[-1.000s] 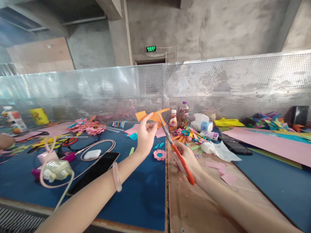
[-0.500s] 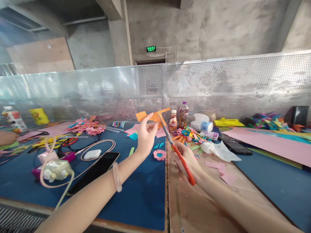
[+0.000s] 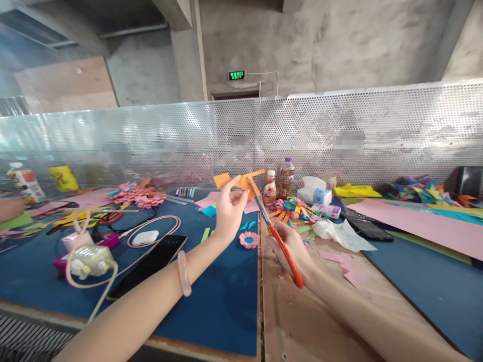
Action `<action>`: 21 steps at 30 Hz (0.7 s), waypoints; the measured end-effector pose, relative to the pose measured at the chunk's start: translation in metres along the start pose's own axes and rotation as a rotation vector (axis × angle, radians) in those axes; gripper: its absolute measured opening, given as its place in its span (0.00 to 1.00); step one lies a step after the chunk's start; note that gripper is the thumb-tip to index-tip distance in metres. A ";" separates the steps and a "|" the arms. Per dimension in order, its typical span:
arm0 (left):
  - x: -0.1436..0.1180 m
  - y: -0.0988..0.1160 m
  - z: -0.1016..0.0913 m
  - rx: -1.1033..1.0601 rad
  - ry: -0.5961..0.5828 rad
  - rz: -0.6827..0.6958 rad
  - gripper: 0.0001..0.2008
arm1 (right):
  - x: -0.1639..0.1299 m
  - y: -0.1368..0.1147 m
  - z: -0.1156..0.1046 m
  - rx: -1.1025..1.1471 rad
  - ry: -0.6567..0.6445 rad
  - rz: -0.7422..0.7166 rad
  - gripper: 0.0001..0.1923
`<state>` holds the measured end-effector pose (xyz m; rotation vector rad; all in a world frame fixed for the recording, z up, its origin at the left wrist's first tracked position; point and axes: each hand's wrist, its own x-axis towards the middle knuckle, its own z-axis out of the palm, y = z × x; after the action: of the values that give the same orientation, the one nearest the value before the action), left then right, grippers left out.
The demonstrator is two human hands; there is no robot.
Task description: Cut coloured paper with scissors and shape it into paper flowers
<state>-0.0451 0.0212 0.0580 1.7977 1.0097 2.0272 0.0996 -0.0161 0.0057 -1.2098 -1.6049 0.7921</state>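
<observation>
My left hand (image 3: 231, 213), with a pale bangle (image 3: 184, 273) on the wrist, pinches a piece of orange paper (image 3: 222, 180) above the table. A strip of this paper sticks out to the right. In my right hand (image 3: 290, 246) is a pair of scissors (image 3: 286, 256) with orange-red handles, fingers wrapped round the grips. The blades point up and away and meet the orange paper close to my left fingertips. Below the hands, a pink paper flower ring (image 3: 249, 240) lies on the blue table mat (image 3: 226, 301), with blue paper bits (image 3: 247, 225) just behind it.
A black phone (image 3: 151, 266), a white earbud case (image 3: 145, 237) and looped cables lie left. Behind stand two bottles (image 3: 270, 187) and a tissue pack (image 3: 314, 192). Pink scraps (image 3: 356, 278) and paper sheets (image 3: 418, 221) lie right. Another person's hand (image 3: 10, 208) shows far left.
The view has shifted very slightly. Both hands keep nearly the same pose, with the scissor blades still at the orange paper. The other person's hand at far left has moved a little.
</observation>
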 end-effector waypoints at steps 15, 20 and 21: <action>0.003 -0.006 -0.002 -0.056 -0.017 -0.055 0.20 | 0.002 0.009 0.004 0.013 -0.052 0.002 0.18; 0.003 -0.007 -0.002 -0.067 -0.021 -0.062 0.21 | 0.001 0.006 0.001 -0.005 -0.077 -0.007 0.17; 0.003 -0.007 -0.002 -0.070 -0.020 -0.061 0.20 | 0.001 0.004 0.001 -0.004 -0.075 -0.011 0.18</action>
<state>-0.0494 0.0277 0.0559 1.7278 0.9638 1.9792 0.1001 -0.0140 0.0016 -1.1858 -1.6726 0.8365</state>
